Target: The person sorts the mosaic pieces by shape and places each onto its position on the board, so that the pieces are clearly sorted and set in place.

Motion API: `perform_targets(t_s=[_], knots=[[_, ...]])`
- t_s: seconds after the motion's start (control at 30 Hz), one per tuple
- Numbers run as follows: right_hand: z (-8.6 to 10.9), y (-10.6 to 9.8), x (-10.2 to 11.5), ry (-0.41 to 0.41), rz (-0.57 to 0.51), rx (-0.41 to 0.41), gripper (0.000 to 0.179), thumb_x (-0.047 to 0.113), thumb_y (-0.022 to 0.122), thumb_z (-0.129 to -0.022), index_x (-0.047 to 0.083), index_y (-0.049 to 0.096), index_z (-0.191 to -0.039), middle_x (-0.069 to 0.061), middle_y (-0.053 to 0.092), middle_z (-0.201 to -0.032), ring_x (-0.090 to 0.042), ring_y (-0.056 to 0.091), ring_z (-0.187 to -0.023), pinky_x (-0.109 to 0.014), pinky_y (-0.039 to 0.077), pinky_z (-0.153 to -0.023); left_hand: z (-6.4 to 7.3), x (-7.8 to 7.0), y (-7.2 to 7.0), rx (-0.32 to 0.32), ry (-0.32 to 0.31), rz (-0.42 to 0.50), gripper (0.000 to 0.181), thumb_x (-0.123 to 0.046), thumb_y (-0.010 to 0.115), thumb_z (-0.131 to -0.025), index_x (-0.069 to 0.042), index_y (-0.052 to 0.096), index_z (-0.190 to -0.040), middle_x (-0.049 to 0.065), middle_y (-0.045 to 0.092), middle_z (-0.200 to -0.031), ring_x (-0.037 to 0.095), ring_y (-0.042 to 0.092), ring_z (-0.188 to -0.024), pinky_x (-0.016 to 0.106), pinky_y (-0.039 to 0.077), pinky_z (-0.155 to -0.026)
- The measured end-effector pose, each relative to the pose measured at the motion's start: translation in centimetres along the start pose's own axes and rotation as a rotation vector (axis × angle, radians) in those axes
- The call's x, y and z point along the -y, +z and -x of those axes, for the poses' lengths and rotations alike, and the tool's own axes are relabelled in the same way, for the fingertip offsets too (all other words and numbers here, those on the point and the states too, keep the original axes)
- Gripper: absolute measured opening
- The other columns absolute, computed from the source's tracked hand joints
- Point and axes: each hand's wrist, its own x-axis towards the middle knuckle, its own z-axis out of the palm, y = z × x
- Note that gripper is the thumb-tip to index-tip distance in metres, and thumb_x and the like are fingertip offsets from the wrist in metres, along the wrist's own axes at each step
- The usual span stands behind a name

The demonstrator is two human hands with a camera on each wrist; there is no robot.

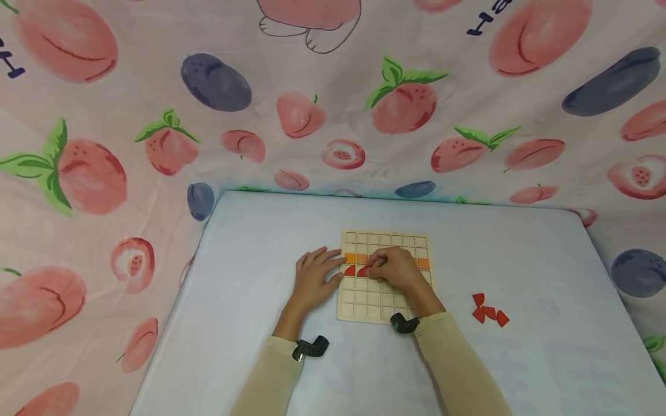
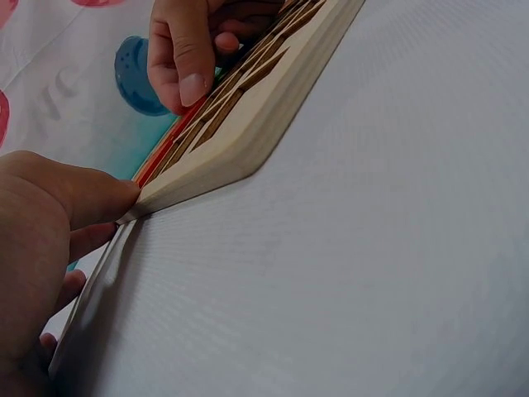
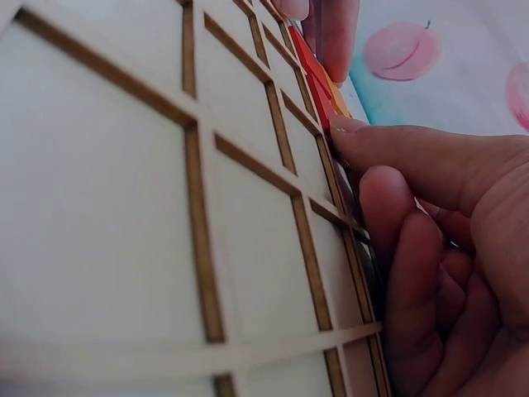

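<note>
A wooden grid board lies on the white table. My left hand rests at its left edge, fingers spread and thumb touching the rim; the left wrist view shows this thumb at the board's side. Over the board, my right hand pinches a red quarter-round piece with thumb and curled forefinger, low in the second cell of a row. Another red piece sits in the cell to its left. Orange squares fill cells in the row above, partly hidden by the right hand.
Several loose red pieces lie on the table to the right of the board. A fruit-print cloth hangs behind the table's far edge and along both sides. Black wrist cameras are strapped to both forearms.
</note>
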Motion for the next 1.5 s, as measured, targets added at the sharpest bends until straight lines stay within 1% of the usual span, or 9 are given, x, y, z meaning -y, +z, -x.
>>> perform_targets(t_s=[0.17, 0.37, 0.5, 0.6, 0.73, 0.93, 1.1, 1.33, 1.5], knots=[[0.4, -0.4, -0.5, 0.011, -0.011, 0.028, 0.011, 0.022, 0.084, -0.084, 0.018, 0.078, -0.092, 0.002, 0.072, -0.077, -0.016, 0.067, -0.062, -0.031, 0.051, -0.068, 0.0, 0.1, 0.0, -0.006, 0.000, 0.003, 0.039, -0.030, 0.066, -0.096, -0.026, 0.068, -0.135, -0.007, 0.057, -0.150, 0.024, 0.038, -0.149, 0.060, 0.021, -0.120], [1.4, -1.6, -1.0, 0.057, -0.146, 0.083, 0.017, 0.021, 0.084, -0.084, 0.013, 0.077, -0.096, -0.004, 0.072, -0.082, -0.019, 0.069, -0.069, -0.031, 0.057, -0.067, 0.0, 0.1, 0.2, -0.007, 0.004, 0.007, 0.039, -0.030, 0.066, -0.096, -0.026, 0.068, -0.135, -0.007, 0.057, -0.150, 0.024, 0.038, -0.149, 0.059, 0.020, -0.120], [2.0, -3.1, -1.7, 0.043, -0.173, 0.101, 0.020, 0.021, 0.082, -0.086, 0.009, 0.076, -0.100, -0.005, 0.071, -0.084, -0.019, 0.067, -0.070, -0.031, 0.056, -0.066, 0.0, 0.1, 0.1, -0.008, 0.005, 0.008, 0.039, -0.030, 0.067, -0.096, -0.026, 0.068, -0.135, -0.007, 0.057, -0.150, 0.024, 0.038, -0.149, 0.059, 0.020, -0.120], [2.6, -4.5, -2.4, 0.027, -0.158, 0.101, 0.023, 0.023, 0.082, -0.086, 0.007, 0.076, -0.102, -0.005, 0.070, -0.084, -0.019, 0.064, -0.074, -0.030, 0.054, -0.069, 0.0, 0.1, 0.0, -0.010, 0.000, 0.006, 0.039, -0.030, 0.067, -0.096, -0.026, 0.069, -0.134, -0.007, 0.057, -0.150, 0.024, 0.038, -0.149, 0.059, 0.020, -0.120], [3.7, -6.7, -3.4, 0.043, -0.134, 0.085, 0.028, 0.028, 0.083, -0.085, 0.008, 0.077, -0.103, -0.006, 0.069, -0.085, -0.019, 0.061, -0.082, -0.029, 0.051, -0.074, 0.0, 0.1, 0.0, -0.009, -0.010, 0.001, 0.039, -0.030, 0.067, -0.096, -0.026, 0.068, -0.135, -0.007, 0.057, -0.150, 0.024, 0.038, -0.149, 0.059, 0.020, -0.120], [5.7, -10.7, -5.2, 0.112, -0.048, 0.098, 0.028, 0.033, 0.081, -0.087, 0.011, 0.076, -0.104, -0.005, 0.072, -0.089, -0.019, 0.062, -0.089, -0.027, 0.051, -0.080, 0.0, 0.0, 0.1, -0.005, -0.010, 0.006, 0.039, -0.031, 0.066, -0.096, -0.026, 0.068, -0.135, -0.007, 0.057, -0.150, 0.024, 0.037, -0.149, 0.059, 0.020, -0.120], [7.8, -13.6, -6.9, 0.177, 0.042, 0.094, 0.032, 0.039, 0.077, -0.090, 0.013, 0.075, -0.109, -0.007, 0.069, -0.097, -0.023, 0.057, -0.093, -0.033, 0.052, -0.077, 0.0, 0.0, 0.0, -0.011, -0.007, 0.001, 0.039, -0.030, 0.066, -0.096, -0.026, 0.069, -0.134, -0.007, 0.057, -0.150, 0.024, 0.038, -0.149, 0.059, 0.020, -0.120], [10.2, -16.2, -8.8, 0.202, 0.096, 0.083, 0.036, 0.039, 0.076, -0.091, 0.011, 0.074, -0.113, -0.008, 0.071, -0.092, -0.024, 0.060, -0.090, -0.036, 0.052, -0.078, 0.1, 0.0, 0.0, -0.014, -0.004, 0.006, 0.039, -0.029, 0.067, -0.096, -0.026, 0.068, -0.135, -0.007, 0.057, -0.150, 0.024, 0.038, -0.149, 0.059, 0.020, -0.120], [11.7, -17.4, -10.6, 0.208, 0.144, 0.108, 0.036, 0.039, 0.075, -0.091, 0.012, 0.074, -0.115, -0.005, 0.071, -0.099, -0.020, 0.059, -0.093, -0.034, 0.050, -0.079, 0.0, 0.0, 0.1, -0.015, 0.004, 0.001, 0.039, -0.030, 0.067, -0.096, -0.026, 0.068, -0.135, -0.007, 0.057, -0.150, 0.024, 0.038, -0.148, 0.060, 0.021, -0.120]])
